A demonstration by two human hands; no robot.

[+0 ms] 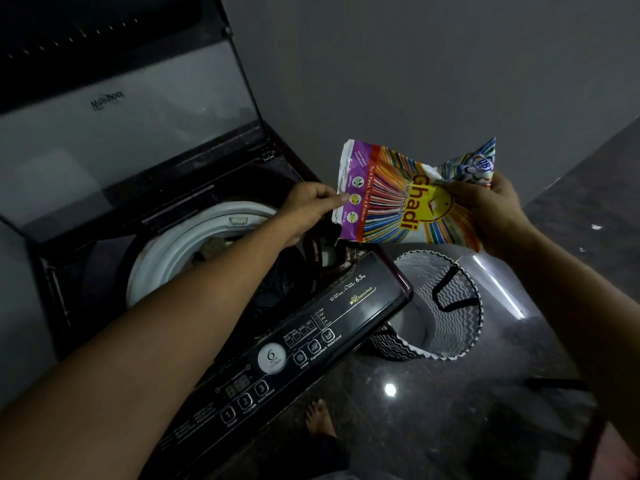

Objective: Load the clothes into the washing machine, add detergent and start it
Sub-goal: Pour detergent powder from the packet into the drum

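A top-loading washing machine (346, 306) stands with its lid (131, 109) raised. Dark clothes (277, 282) lie inside the white-rimmed drum (166, 251). I hold a colourful detergent powder packet (408, 199) sideways above the machine's right rear corner. My left hand (308, 209) pinches its open purple end. My right hand (491, 213) grips the crumpled far end. Right under the packet's open end sits the pulled-out detergent drawer (329, 252).
The control panel (277, 358) with numbered buttons runs along the machine's front edge. A zigzag-patterned laundry basket (446, 306) stands on the dark glossy floor to the right. My bare foot (320, 417) is below the panel. A grey wall rises behind.
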